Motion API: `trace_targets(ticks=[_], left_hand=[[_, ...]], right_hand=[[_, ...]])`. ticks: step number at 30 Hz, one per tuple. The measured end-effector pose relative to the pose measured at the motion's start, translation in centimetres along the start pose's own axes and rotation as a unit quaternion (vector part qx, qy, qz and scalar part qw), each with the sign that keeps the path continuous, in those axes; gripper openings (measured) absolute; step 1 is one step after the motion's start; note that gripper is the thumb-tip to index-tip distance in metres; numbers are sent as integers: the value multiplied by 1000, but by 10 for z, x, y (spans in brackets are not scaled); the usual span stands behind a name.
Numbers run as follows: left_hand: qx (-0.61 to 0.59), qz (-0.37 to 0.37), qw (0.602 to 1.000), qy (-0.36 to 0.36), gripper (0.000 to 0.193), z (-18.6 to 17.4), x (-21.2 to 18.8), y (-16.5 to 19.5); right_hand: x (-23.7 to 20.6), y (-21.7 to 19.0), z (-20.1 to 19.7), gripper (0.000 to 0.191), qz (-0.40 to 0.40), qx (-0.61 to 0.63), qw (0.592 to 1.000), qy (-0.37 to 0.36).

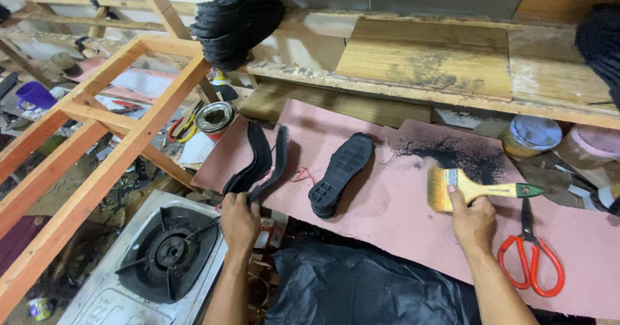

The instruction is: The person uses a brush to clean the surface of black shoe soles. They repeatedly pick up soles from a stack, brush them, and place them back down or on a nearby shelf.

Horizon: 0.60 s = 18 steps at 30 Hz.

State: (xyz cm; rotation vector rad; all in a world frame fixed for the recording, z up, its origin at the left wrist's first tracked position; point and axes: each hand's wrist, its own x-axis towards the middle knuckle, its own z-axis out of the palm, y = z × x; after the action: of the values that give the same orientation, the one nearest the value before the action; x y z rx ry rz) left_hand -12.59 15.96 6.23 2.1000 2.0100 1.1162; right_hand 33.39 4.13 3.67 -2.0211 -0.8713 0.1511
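My left hand (237, 220) grips two black shoe soles (259, 160) by their near ends, fanned apart and standing on edge over the pink sheet (387, 202). My right hand (473, 218) holds a yellow-handled paintbrush (475, 187) with its bristles pointing left, just above the sheet. Another black sole (341, 173) lies tread-up on the sheet between my hands. A black smudge (452, 151) stains the sheet behind the brush.
Red-handled scissors (531, 251) lie right of my right hand. A gas burner (165, 254) sits at lower left, a wooden frame (97, 144) beside it. A stack of black soles (232, 25) rests on the shelf. Tins (215, 117) and a lidded pot (531, 136) stand behind.
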Motion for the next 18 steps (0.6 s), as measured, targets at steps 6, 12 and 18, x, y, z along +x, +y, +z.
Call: trace_targets(ticks=[6, 12, 18], left_hand=[[-381, -50, 922, -51, 24, -34, -1, 51], [-569, -143, 790, -181, 17, -38, -46, 103], [-544, -256, 716, -355, 21, 37, -125, 131]], right_hand=[[0, -3, -3, 51, 18, -9, 1000, -3], [-3, -9, -4, 53, 37, -18, 999, -10], [-2, -15, -11, 51, 30, 1, 999, -10]])
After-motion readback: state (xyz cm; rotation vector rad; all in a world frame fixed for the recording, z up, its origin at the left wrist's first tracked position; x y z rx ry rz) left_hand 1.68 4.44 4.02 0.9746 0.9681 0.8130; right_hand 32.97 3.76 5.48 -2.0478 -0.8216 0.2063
